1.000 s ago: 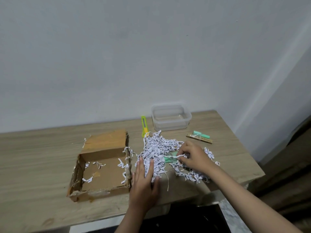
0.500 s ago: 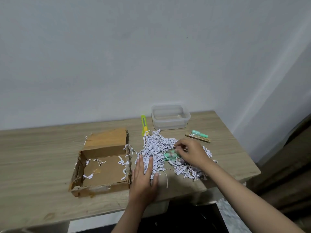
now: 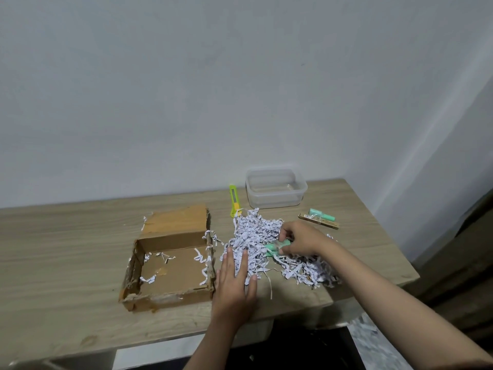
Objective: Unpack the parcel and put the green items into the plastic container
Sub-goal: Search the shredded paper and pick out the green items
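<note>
Shredded paper, white and crinkled, heaped on the wood-grain table beside the torn cardboard parcel. Right hand pinches a small mint-green item, smooth plastic, lying half-buried in the shreds. Left hand flat, fingers spread, gripping nothing. Clear rectangular plastic container behind; second green item on a brown card near it.

A single head-worn wide-angle camera looks forward and down from the near edge of the wooden table, close enough that both forearms enter from the bottom of the frame (bare wall fills the upper half).
</note>
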